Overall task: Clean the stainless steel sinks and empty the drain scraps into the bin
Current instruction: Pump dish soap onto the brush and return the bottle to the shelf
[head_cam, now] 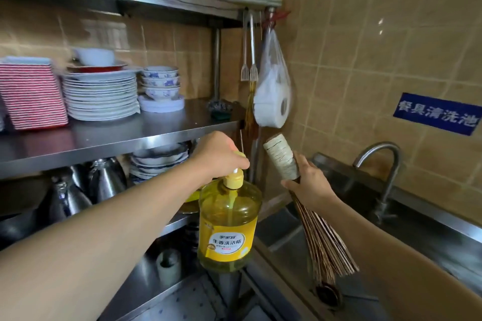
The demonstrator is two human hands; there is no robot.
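Beside the sink, my left hand grips the detergent bottle's pump to dispense soap; my right hand holds the bamboo brush ready for scrubbing.

The way down into the stainless steel sink basin at the right is partly blocked by the fanned bamboo-strip brush held above it. The left side is closed by the tall yellow detergent bottle with pump and the steel shelves. At the far right, the curved steel tap stands over the rim. Open room is seen between brush and tap.
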